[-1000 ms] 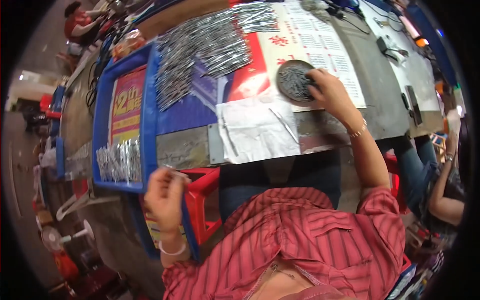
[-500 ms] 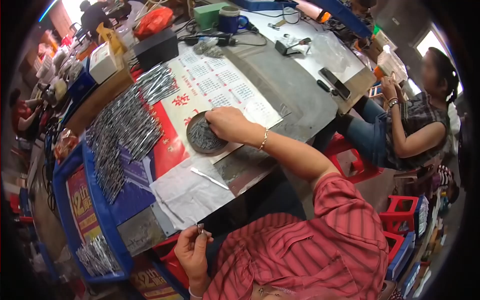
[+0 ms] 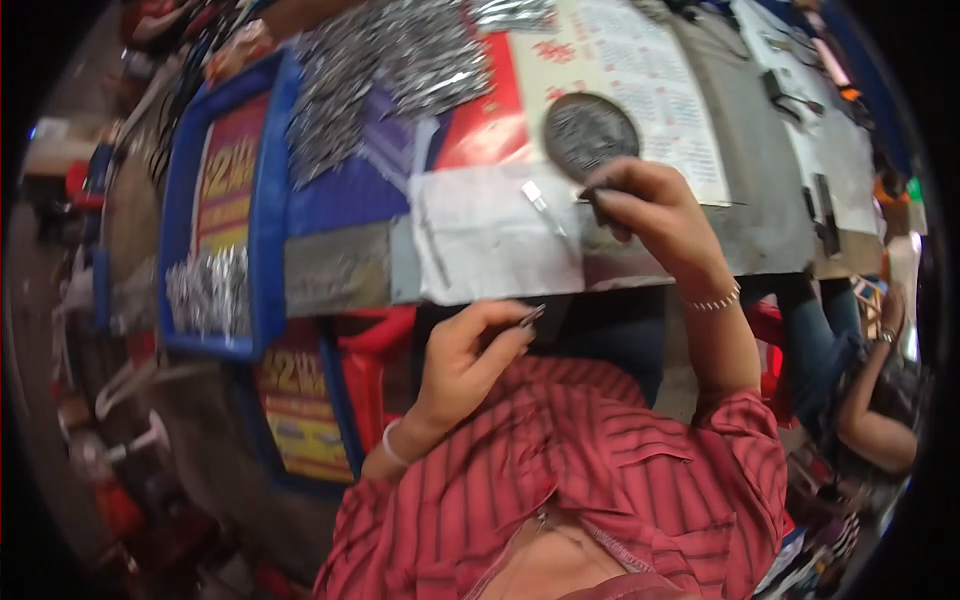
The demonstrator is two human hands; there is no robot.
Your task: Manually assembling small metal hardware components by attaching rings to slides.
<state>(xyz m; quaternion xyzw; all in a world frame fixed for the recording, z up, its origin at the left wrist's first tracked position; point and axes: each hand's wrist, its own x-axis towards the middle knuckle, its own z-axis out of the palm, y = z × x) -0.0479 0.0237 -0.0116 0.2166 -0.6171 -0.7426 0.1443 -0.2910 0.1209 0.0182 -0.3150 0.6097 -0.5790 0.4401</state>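
My left hand (image 3: 462,365) is closed in a pinch on a small metal piece (image 3: 533,315), just off the table's near edge. My right hand (image 3: 655,210) is also pinched shut, at the near side of a round dish (image 3: 549,130) of small grey parts. Something small and dark shows at its fingertips, too blurred to name. Between the hands and the piled parts lies a white cloth or paper (image 3: 465,265) on the table edge. A flat silver strip (image 3: 536,196) rests on it.
A heap of slim silver metal parts (image 3: 430,60) covers the table's far left. More silver parts (image 3: 208,295) lie in a blue tray (image 3: 268,230) at left. A printed calendar sheet (image 3: 690,120) is under the dish. A phone (image 3: 827,215) and a seated co-worker (image 3: 875,400) are at right.
My view has swung downward and turned. My right hand has come out of the dish toward me. My left hand has moved right, nearer the right hand, still pinching the metal piece.
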